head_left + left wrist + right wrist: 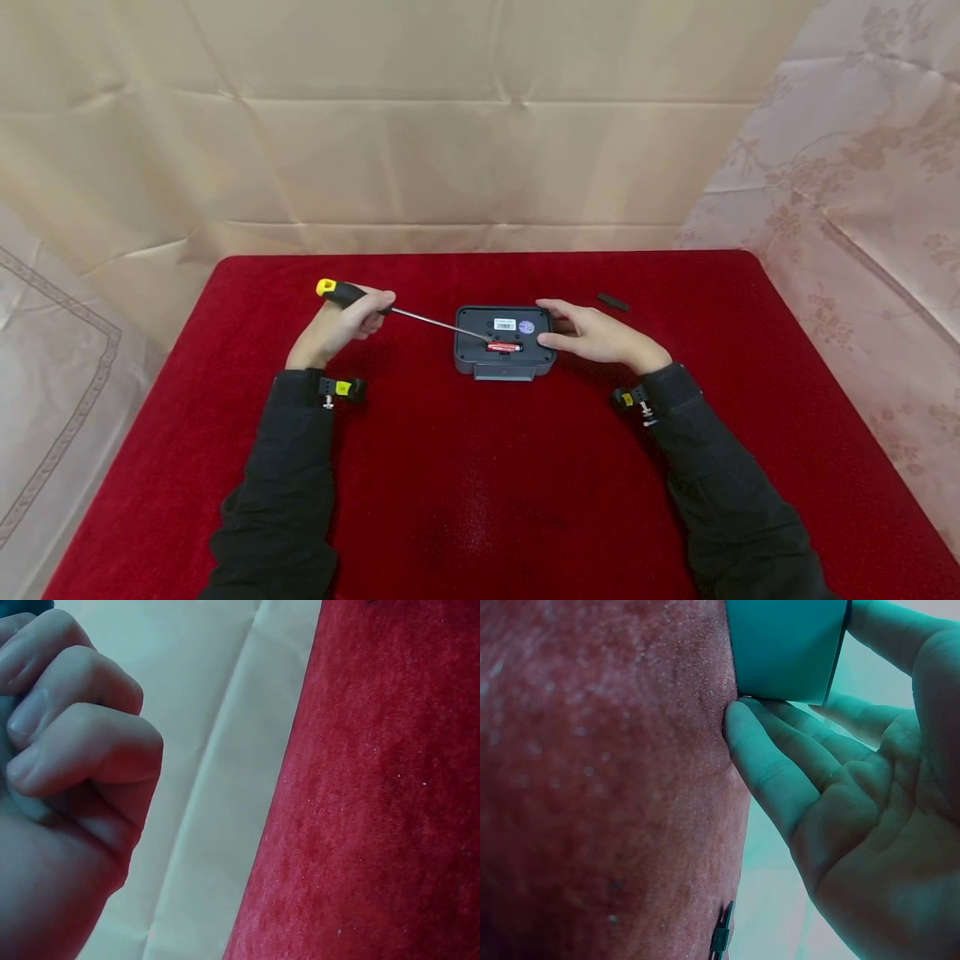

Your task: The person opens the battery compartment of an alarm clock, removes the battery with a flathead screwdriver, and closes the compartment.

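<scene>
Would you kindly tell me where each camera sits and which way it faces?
Head: on the head, looking forward and down at screwdriver, box and table; left hand, right hand and sleeves show.
Left wrist: on that wrist, facing the left hand, table and cloth.
Right wrist: on that wrist, facing the right hand at the box.
Head and right wrist share right hand and box.
</scene>
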Demonstrator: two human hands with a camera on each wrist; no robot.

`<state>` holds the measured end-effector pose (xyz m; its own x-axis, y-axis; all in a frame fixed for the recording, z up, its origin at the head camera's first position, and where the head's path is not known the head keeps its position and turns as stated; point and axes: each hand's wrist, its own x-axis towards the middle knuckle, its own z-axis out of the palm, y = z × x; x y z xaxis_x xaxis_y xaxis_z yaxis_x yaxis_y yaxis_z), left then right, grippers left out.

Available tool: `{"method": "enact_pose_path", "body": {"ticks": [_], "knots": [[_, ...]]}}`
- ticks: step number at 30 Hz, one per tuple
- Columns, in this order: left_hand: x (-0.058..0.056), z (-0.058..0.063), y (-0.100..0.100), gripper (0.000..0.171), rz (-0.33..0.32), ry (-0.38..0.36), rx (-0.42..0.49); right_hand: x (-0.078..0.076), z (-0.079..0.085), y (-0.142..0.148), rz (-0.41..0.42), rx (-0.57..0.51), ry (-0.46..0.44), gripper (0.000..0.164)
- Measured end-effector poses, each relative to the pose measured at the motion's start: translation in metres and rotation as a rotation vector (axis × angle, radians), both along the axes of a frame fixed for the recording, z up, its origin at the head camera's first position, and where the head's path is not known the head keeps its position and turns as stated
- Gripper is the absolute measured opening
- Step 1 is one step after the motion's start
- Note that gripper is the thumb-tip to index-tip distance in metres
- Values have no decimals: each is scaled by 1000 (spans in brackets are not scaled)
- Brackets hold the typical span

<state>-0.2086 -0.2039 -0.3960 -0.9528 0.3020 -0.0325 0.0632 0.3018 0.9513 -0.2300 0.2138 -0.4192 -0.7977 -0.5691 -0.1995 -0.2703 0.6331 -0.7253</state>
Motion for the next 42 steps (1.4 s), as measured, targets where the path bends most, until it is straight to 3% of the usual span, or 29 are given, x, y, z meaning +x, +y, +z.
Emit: {"method": "enact_pose_path", "body": {"ticks": [5,13,19,28,42], "knots": [[0,0,1,44,18,3,15,0,0,1,-1,-2,-3,73],[-1,-2,4,42,44,73,75,0,0,1,5,-19,7,73],[0,-2,5,29,64,76,34,0,-3,2,3,-12,11,73],[0,1,9,20,65,161,-41,-1,-2,1,1,-3,9,74],[-9,-21,5,26,75,221,-134,-2,-4,2,10,-26,5,71]]}}
